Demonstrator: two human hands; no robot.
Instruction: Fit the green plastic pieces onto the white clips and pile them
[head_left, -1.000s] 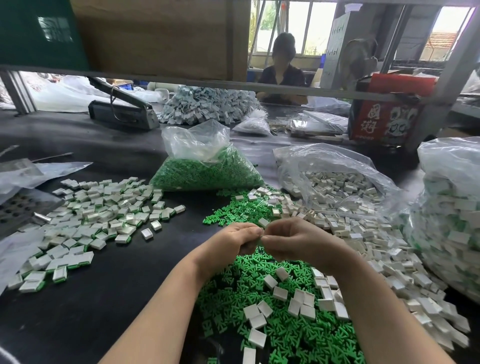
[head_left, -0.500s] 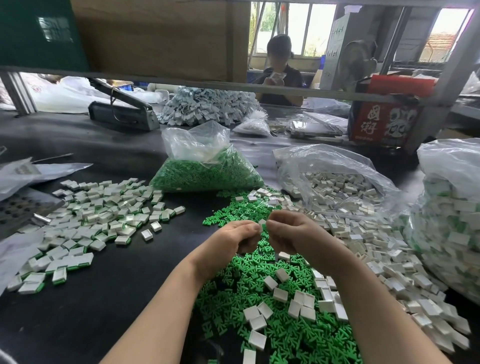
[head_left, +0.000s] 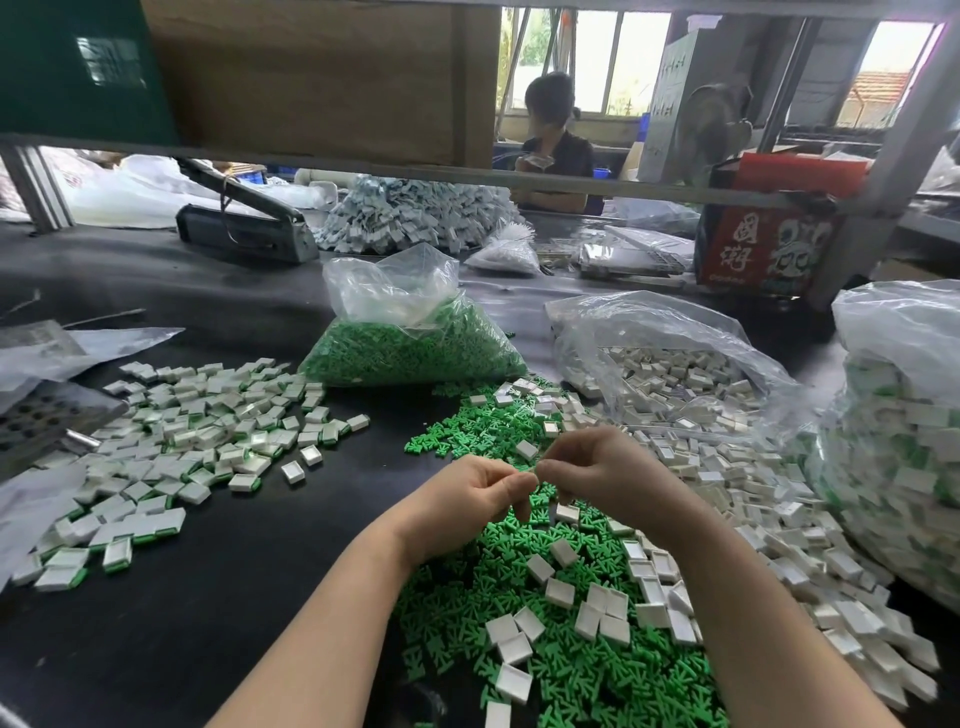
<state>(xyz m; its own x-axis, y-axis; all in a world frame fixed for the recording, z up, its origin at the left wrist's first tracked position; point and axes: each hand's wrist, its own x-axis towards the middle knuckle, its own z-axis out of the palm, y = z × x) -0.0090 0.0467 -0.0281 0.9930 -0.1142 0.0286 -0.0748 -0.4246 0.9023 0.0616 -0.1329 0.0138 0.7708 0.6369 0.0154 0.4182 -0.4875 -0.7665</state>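
Pinching something tiny, hidden between fingertips, the left hand (head_left: 470, 501) and right hand (head_left: 597, 470) meet above the green plastic pieces (head_left: 524, 623). Seat it squarely, probably onto a white clip, before tossing it to the finished pile (head_left: 192, 436).

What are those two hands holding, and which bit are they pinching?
The left hand and right hand meet fingertip to fingertip, pinching something tiny. The fingers hide it, so what it is and where it's gripped cannot be told.

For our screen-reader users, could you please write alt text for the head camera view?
Left hand and right hand meet fingertip to fingertip above loose green pieces and white clips on a dark table; finished clips lie piled left.
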